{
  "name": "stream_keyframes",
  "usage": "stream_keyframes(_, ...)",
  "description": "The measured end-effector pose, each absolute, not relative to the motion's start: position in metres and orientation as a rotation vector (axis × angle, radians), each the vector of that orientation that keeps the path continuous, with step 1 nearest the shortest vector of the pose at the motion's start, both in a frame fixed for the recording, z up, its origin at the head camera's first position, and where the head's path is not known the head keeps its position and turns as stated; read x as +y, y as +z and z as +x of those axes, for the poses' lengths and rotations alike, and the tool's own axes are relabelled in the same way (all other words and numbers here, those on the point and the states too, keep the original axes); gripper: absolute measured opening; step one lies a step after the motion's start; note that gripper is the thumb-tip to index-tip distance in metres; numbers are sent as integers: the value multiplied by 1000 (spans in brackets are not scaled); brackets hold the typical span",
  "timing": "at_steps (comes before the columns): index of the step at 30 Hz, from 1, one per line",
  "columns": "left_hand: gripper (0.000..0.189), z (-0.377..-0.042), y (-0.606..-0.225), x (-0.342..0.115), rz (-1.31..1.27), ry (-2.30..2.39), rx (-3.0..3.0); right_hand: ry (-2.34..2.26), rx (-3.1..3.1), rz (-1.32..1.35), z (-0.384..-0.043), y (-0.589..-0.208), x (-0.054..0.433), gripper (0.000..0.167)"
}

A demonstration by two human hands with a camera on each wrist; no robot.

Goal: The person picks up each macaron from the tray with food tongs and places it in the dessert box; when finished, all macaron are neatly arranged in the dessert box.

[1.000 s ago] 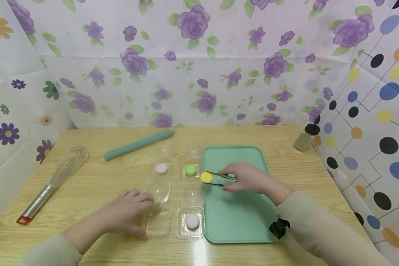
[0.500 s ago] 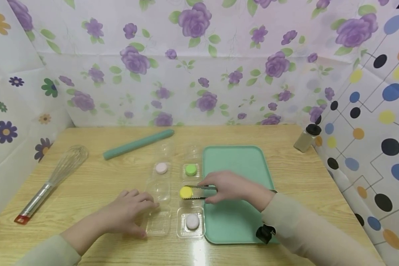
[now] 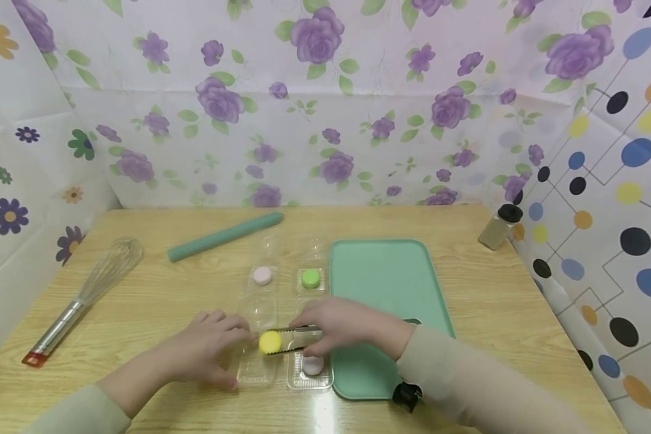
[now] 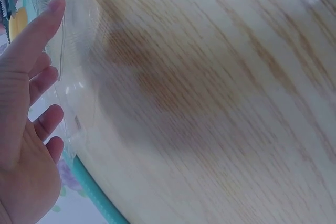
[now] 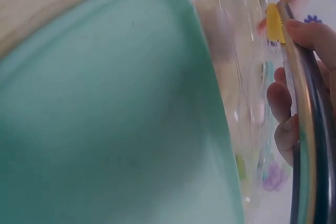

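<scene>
My right hand (image 3: 342, 325) grips metal tongs (image 3: 301, 329). Pinched in their serrated tips is a yellow macaron (image 3: 270, 342), held over the front-left clear plastic box (image 3: 257, 371). My left hand (image 3: 206, 349) rests at that box's left side, its fingers loosely bent and the fingertips right at the rim in the left wrist view. Beside it, the front-right clear box (image 3: 293, 381) contains a pale lilac macaron (image 3: 313, 366), partly hidden by my right hand. Farther back, a pink macaron (image 3: 263, 275) and a green macaron (image 3: 311, 278) sit in two more clear boxes with lids raised.
A green tray (image 3: 385, 271) lies right of the boxes, under my right forearm. Behind them on the left is a green rolling pin (image 3: 225, 236). A whisk (image 3: 84, 298) lies at far left; a black-lidded jar (image 3: 500, 226) stands at the back right.
My right hand has carried the yellow macaron in the tongs leftward and nearer, from the tray's edge to over the front-left box. The left hand has stayed in place.
</scene>
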State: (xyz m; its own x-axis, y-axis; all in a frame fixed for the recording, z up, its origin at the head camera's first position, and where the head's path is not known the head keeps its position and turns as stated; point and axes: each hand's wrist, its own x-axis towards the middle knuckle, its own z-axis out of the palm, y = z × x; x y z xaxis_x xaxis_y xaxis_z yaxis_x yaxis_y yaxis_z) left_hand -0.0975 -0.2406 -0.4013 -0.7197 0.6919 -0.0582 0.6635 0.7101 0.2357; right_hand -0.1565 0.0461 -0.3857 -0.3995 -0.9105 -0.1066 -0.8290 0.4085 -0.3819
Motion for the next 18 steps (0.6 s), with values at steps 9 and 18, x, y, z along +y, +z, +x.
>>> stream_keyframes(9, 72, -96, -402, -240, 1074, 332, 2749, -307, 2364, -1613, -148, -388, 31, 47)
stream_keyframes(18, 73, -96, -401, -240, 1046, 342, 2724, -212, 2380, -1580, -141, -389, 20, 46)
